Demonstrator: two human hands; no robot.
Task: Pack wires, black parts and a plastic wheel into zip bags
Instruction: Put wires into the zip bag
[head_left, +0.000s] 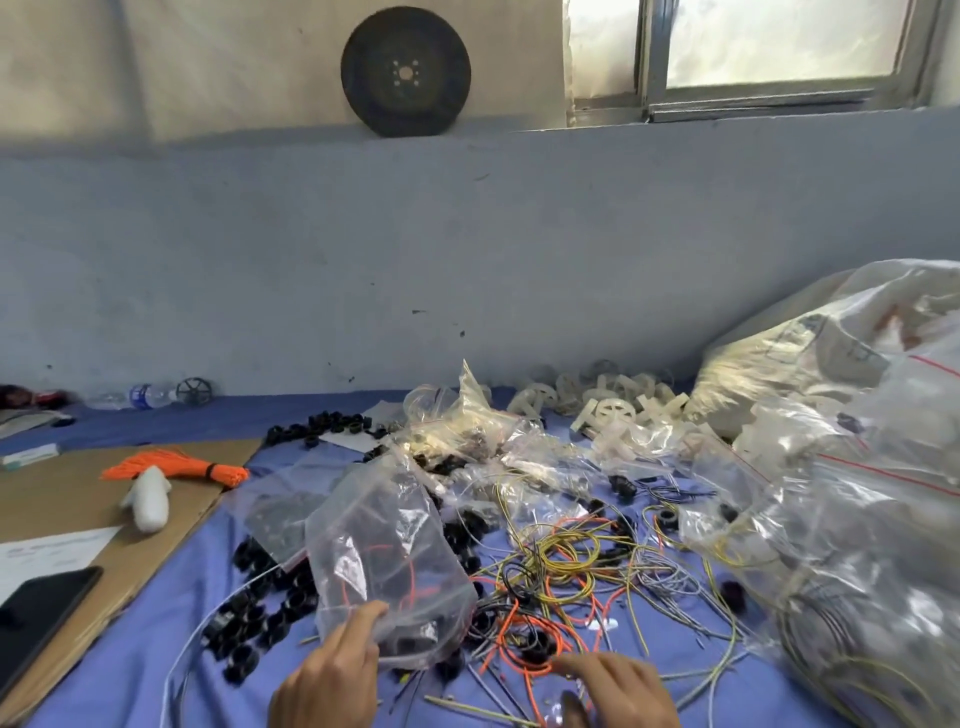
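Note:
My left hand (332, 675) pinches the lower edge of a clear zip bag (384, 561) that stands up from the blue cloth; an orange wire and some black parts show inside it. My right hand (618, 691) rests with curled fingers on the tangle of loose wires (566, 582), at the orange ones; whether it holds one I cannot tell. Black ring parts (254, 618) lie scattered left of the bag. White plastic wheels (613, 410) are heaped at the back by the wall.
Large clear bags (857, 493) of packed pieces fill the right side. Cardboard (104, 499) on the left carries an orange wire bundle (176, 465), a white object (148, 501), papers and a dark phone (41, 618). Several empty zip bags (467, 431) lie in the middle.

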